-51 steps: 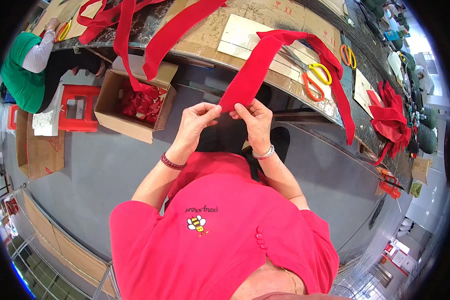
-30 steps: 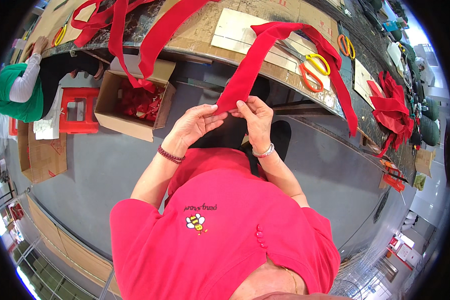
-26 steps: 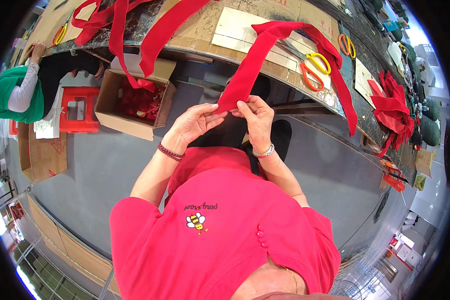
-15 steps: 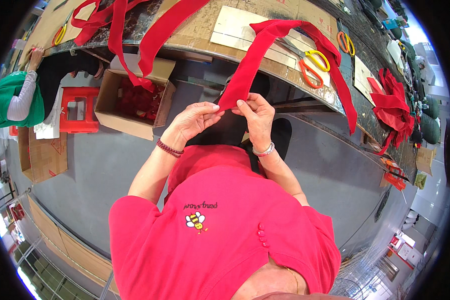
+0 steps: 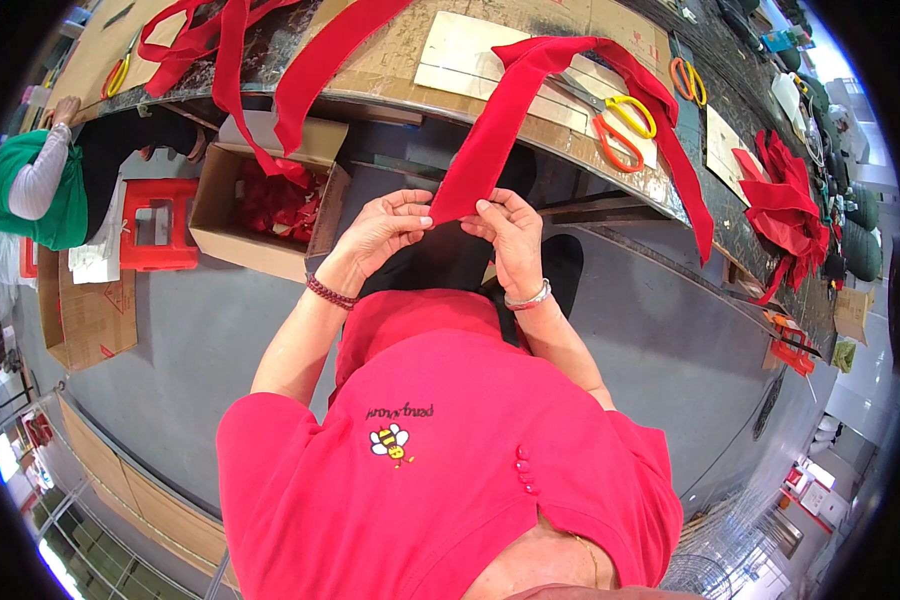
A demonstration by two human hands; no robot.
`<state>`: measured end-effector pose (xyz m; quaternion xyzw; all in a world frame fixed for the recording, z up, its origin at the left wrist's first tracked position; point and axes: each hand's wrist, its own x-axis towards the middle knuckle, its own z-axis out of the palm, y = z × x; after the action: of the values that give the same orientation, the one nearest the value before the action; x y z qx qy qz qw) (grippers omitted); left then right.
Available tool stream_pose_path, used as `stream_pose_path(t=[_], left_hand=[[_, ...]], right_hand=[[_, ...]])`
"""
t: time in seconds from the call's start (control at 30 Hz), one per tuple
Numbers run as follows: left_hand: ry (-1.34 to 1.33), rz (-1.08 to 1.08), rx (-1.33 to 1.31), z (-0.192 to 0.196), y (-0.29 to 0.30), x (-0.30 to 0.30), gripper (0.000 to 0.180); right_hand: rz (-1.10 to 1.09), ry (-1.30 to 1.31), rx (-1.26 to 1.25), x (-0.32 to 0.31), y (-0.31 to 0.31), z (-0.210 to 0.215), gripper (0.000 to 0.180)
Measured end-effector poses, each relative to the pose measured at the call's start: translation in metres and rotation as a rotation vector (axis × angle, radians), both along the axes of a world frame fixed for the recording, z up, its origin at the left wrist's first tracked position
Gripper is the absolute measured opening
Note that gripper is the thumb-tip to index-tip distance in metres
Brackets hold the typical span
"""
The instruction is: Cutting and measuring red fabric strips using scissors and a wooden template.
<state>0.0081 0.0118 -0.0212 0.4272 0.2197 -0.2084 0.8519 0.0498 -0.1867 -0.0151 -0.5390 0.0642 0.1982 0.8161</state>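
Red ribbon strip (image 5: 490, 150) end pinched by left hand (image 5: 385, 225) and right hand (image 5: 510, 232) | fingers curled shut | forearms raised, hands held together below workbench edge (image 5: 390, 95)

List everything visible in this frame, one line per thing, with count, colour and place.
velvet strip: 1, red, draped from the workbench down to both hands
workbench: 1, brown top, across the upper picture
other strips: several, red, hanging off the bench's left part
scissors: 2 here, yellow and orange handles, on the bench right of the strip
finished bows: pile, red, far right of the bench
cardboard box: 1, brown, red pieces inside, on the floor at left
stool: 1, red, left of the box
co-worker: 1, green top, far left
left hand: pinches the strip's end, beaded bracelet
right hand: pinches the same end, silver bracelet
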Motion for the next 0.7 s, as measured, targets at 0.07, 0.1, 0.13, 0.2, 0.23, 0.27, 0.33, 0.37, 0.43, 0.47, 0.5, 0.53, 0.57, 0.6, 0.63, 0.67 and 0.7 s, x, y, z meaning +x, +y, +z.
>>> stream_pose_path(t=[0.07, 0.1, 0.13, 0.2, 0.23, 0.27, 0.33, 0.37, 0.43, 0.47, 0.5, 0.53, 0.57, 0.6, 0.63, 0.67, 0.7], left_hand=[[-0.013, -0.02, 0.002, -0.004, 0.001, 0.0, 0.04], [0.001, -0.021, 0.01, -0.006, 0.002, 0.0, 0.04], [-0.003, -0.038, 0.001, -0.007, 0.003, 0.001, 0.041], [-0.009, -0.057, -0.009, -0.01, 0.005, 0.002, 0.042], [-0.013, -0.095, -0.007, -0.012, 0.006, 0.003, 0.043], [-0.011, -0.129, 0.003, -0.013, 0.007, 0.003, 0.045], [-0.013, -0.13, 0.001, -0.014, 0.008, 0.004, 0.046], [-0.018, -0.123, 0.002, -0.014, 0.008, 0.004, 0.047], [-0.016, -0.113, 0.03, -0.014, 0.008, 0.004, 0.046], [-0.029, -0.102, 0.046, -0.013, 0.008, 0.004, 0.046], [-0.022, -0.096, 0.056, -0.013, 0.008, 0.004, 0.046], [-0.027, -0.1, 0.052, -0.012, 0.008, 0.003, 0.047], [-0.016, -0.098, 0.067, -0.012, 0.007, 0.003, 0.047], [-0.034, -0.103, 0.048, -0.011, 0.007, 0.003, 0.047], [-0.015, -0.099, 0.057, -0.011, 0.007, 0.003, 0.048], [-0.006, -0.094, 0.064, -0.011, 0.007, 0.003, 0.049], [0.002, -0.093, 0.069, -0.011, 0.007, 0.002, 0.049]], right_hand=[[0.038, 0.06, 0.026, -0.001, -0.003, -0.003, 0.015], [0.034, 0.06, 0.026, -0.001, -0.004, -0.004, 0.015], [0.049, 0.074, 0.027, -0.001, -0.005, -0.005, 0.015], [0.062, 0.087, 0.029, -0.002, -0.006, -0.007, 0.015], [0.056, 0.071, 0.035, -0.002, -0.005, -0.008, 0.015], [0.05, 0.054, 0.042, -0.003, -0.005, -0.009, 0.015], [0.062, 0.067, 0.065, -0.003, -0.004, -0.01, 0.015], [0.068, 0.091, 0.074, -0.003, -0.004, -0.009, 0.015], [0.085, 0.1, 0.064, -0.002, -0.005, -0.008, 0.016], [0.099, 0.117, 0.047, -0.002, -0.006, -0.007, 0.017], [0.1, 0.122, 0.04, -0.001, -0.006, -0.007, 0.017], [0.106, 0.111, -0.023, -0.001, -0.006, -0.007, 0.016], [0.117, 0.09, -0.077, -0.001, -0.006, -0.007, 0.016], [0.114, 0.098, -0.089, -0.001, -0.006, -0.008, 0.016], [0.104, 0.079, -0.078, -0.001, -0.005, -0.008, 0.017], [0.095, 0.06, -0.066, -0.001, -0.005, -0.009, 0.017], [0.097, 0.06, -0.065, -0.002, -0.004, -0.01, 0.017]])
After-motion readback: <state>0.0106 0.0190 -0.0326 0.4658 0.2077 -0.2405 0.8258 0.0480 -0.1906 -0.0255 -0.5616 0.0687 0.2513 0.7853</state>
